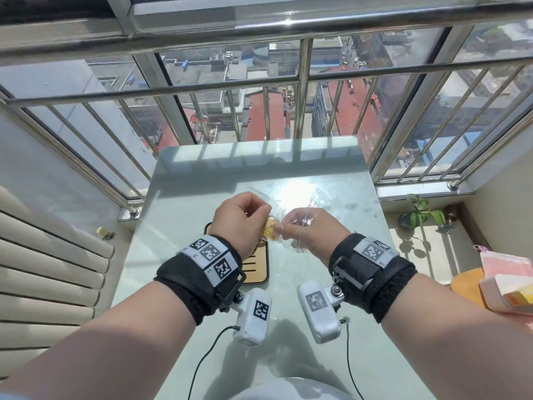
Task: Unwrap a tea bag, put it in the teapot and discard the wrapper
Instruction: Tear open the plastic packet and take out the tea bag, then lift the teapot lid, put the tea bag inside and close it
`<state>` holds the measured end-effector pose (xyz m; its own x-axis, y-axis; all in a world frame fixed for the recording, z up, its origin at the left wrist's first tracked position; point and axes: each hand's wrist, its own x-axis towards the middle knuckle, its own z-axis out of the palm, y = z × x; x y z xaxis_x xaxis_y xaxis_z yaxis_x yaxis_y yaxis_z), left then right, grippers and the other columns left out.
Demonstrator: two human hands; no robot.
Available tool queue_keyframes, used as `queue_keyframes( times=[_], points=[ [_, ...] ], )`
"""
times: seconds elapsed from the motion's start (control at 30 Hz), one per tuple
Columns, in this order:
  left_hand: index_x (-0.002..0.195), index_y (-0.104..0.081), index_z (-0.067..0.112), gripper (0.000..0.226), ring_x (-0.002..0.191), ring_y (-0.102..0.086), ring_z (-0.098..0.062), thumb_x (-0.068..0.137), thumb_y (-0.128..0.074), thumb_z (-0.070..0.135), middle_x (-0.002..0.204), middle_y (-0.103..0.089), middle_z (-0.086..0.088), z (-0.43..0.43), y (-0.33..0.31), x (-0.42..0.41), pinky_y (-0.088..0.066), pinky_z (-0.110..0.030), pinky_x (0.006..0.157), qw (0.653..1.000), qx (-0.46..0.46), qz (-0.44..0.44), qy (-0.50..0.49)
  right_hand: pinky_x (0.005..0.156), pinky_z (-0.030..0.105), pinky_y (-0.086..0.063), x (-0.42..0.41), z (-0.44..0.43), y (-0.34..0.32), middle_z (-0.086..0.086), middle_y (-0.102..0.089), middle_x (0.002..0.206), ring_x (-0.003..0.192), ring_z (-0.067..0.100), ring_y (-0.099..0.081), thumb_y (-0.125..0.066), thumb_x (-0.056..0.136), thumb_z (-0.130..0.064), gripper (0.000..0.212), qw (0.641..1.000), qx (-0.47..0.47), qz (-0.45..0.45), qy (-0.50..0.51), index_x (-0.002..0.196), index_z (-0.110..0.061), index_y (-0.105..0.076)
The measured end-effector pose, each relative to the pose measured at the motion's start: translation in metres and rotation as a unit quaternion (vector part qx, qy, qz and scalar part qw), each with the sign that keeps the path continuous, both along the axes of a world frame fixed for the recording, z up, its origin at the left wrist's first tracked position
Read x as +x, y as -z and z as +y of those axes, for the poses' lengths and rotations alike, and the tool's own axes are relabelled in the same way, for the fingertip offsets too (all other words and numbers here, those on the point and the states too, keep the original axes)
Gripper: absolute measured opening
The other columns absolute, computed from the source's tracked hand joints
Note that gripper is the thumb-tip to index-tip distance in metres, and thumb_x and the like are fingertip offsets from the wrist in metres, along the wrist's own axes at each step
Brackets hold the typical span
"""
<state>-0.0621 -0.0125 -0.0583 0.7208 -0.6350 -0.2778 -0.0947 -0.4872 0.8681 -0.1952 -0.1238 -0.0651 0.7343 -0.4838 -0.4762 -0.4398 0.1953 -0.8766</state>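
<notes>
My left hand [240,222] and my right hand [313,229] meet above the middle of the pale glass table [331,284]. Between them is a yellow tea bag [271,230] inside a clear plastic wrapper [300,219]. The left fingers pinch the wrapper's upper left edge beside the tea bag. My right fingers are closed on the wrapper's right part. A dark tea tray with a wooden slatted top [256,268] lies under my left wrist. No teapot shows; my hands cover the tray's far end.
A metal railing and window [302,111] stand right behind the table's far edge. A small potted plant [422,213] sits on the floor at the right, with pink and orange packets [507,281] nearer. A ribbed cushion [43,255] fills the left.
</notes>
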Motion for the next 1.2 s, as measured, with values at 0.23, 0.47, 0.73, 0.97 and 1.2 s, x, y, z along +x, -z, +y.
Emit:
queue_keyframes(
  times=[0.23, 0.47, 0.73, 0.97, 1.2],
  points=[
    [0.071, -0.065, 0.024, 0.023, 0.052, -0.06, -0.013, 0.094, -0.065, 0.021, 0.07, -0.067, -0.001, 0.02, 0.033, 0.06, -0.053, -0.029, 0.05, 0.999, -0.002, 0.052, -0.002, 0.072, 0.031, -0.052, 0.032, 0.01, 0.014, 0.003, -0.07, 0.086, 0.088, 0.02, -0.065, -0.074, 0.087, -0.018, 0.012, 0.989, 0.116, 0.02, 0.088, 0.079, -0.018, -0.065],
    [0.077, -0.062, 0.014, 0.022, 0.067, -0.07, -0.035, 0.098, -0.059, 0.021, 0.085, -0.069, -0.016, 0.023, 0.063, 0.109, -0.061, -0.042, 0.057, 0.989, 0.046, 0.133, -0.037, 0.064, 0.03, -0.052, 0.044, -0.002, 0.024, 0.002, -0.065, 0.087, 0.085, 0.022, -0.069, -0.06, 0.092, -0.013, 0.019, 0.966, 0.16, 0.009, 0.204, 0.074, -0.018, -0.058],
    [0.088, -0.061, 0.011, 0.016, 0.058, -0.067, -0.029, 0.101, -0.052, 0.014, 0.08, -0.068, -0.012, 0.044, 0.104, 0.129, -0.05, -0.034, 0.049, 0.964, 0.108, 0.233, -0.069, 0.08, 0.043, -0.058, 0.051, -0.015, 0.012, 0.014, -0.078, 0.11, 0.102, 0.033, -0.073, -0.042, 0.094, -0.013, 0.026, 0.946, 0.209, -0.02, 0.248, 0.071, -0.017, -0.054],
    [0.098, -0.061, 0.012, 0.016, 0.058, -0.064, -0.026, 0.102, -0.051, 0.024, 0.085, -0.069, -0.014, 0.082, 0.119, 0.154, -0.051, -0.031, 0.049, 0.955, 0.187, 0.224, -0.06, 0.09, 0.051, -0.057, 0.081, 0.001, 0.004, 0.019, -0.076, 0.086, 0.093, 0.039, -0.074, -0.042, 0.094, -0.014, 0.022, 0.931, 0.244, -0.07, 0.262, 0.075, -0.012, -0.053],
    [0.092, -0.057, 0.01, 0.013, 0.063, -0.068, -0.024, 0.101, -0.049, 0.014, 0.094, -0.071, -0.008, 0.085, 0.106, 0.148, -0.05, -0.031, 0.054, 0.953, 0.155, 0.26, 0.019, 0.082, 0.042, -0.058, 0.106, 0.019, -0.006, 0.016, -0.072, 0.076, 0.084, 0.036, -0.072, -0.041, 0.095, -0.015, 0.023, 0.954, 0.195, -0.05, 0.224, 0.077, -0.008, -0.055]
  ],
)
